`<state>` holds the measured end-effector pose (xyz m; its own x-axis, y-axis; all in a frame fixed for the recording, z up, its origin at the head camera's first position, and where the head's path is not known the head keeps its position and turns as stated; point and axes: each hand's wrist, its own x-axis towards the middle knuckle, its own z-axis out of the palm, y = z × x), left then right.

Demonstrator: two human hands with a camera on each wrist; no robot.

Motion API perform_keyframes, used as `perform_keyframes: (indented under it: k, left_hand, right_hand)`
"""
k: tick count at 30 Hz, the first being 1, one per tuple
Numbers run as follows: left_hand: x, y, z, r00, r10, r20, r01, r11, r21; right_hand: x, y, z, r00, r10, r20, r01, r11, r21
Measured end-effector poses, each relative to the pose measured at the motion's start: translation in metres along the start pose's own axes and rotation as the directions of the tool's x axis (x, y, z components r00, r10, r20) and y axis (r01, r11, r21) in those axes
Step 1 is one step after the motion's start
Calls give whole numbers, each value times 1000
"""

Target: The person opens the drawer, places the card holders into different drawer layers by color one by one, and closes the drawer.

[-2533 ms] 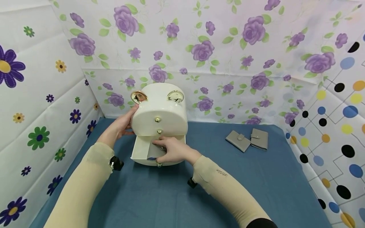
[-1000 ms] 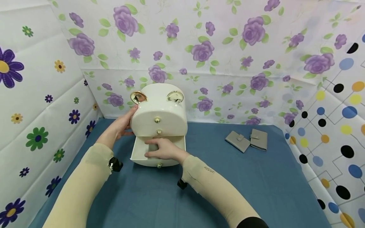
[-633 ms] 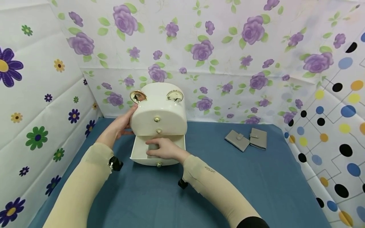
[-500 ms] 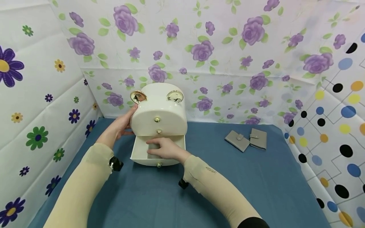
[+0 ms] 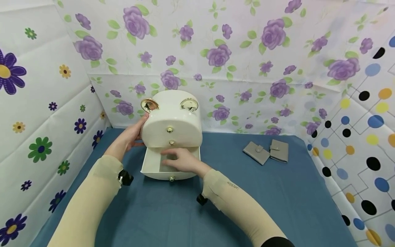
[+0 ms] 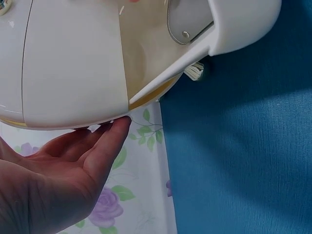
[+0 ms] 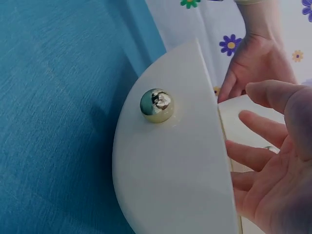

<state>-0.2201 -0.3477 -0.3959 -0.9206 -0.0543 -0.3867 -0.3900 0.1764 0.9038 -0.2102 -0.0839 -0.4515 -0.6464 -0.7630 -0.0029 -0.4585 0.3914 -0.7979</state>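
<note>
A glossy white storage box [image 5: 186,132] with gold ear shapes stands at the table's back left, its bottom drawer [image 5: 150,163] pulled out. Inside the drawer lies a grey wallet [image 6: 191,20], partly covered by my right hand in the head view. My right hand [image 5: 184,161] reaches over the drawer, thumb and fingers spread apart and holding nothing visible. In the right wrist view its fingers are loosely extended behind the drawer front, near the round gold knob [image 7: 157,106]. My left hand [image 5: 128,135] rests against the box's left side with extended fingers.
Two more grey wallets, one tilted [image 5: 256,153] and one more upright [image 5: 279,151], lie side by side on the blue tablecloth [image 5: 234,199] at the right. A flower-patterned backdrop [image 5: 216,85] rises just behind the box.
My right hand, which gripped the wallet in the drawer, moved left and deeper, then shifted slightly right with its fingers loosened. The wallet stays in the drawer. My left hand is unmoved.
</note>
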Motion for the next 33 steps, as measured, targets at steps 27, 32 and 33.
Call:
perform_keyframes:
  k: [27, 32, 33]
  left_hand:
    - [0, -2, 1, 1000, -2, -3, 2, 1000, -12]
    - [1, -2, 2, 1000, 3, 0, -3, 1000, -13]
    - [1, -2, 2, 1000, 1, -1, -1, 1000, -13]
  right_hand:
    - [-50, 33, -41, 978, -8, -207, 28, 995, 95]
    - [-62, 43, -52, 967, 30, -252, 16, 984, 179]
    - [-64, 46, -54, 966, 35, -258, 13, 983, 181]
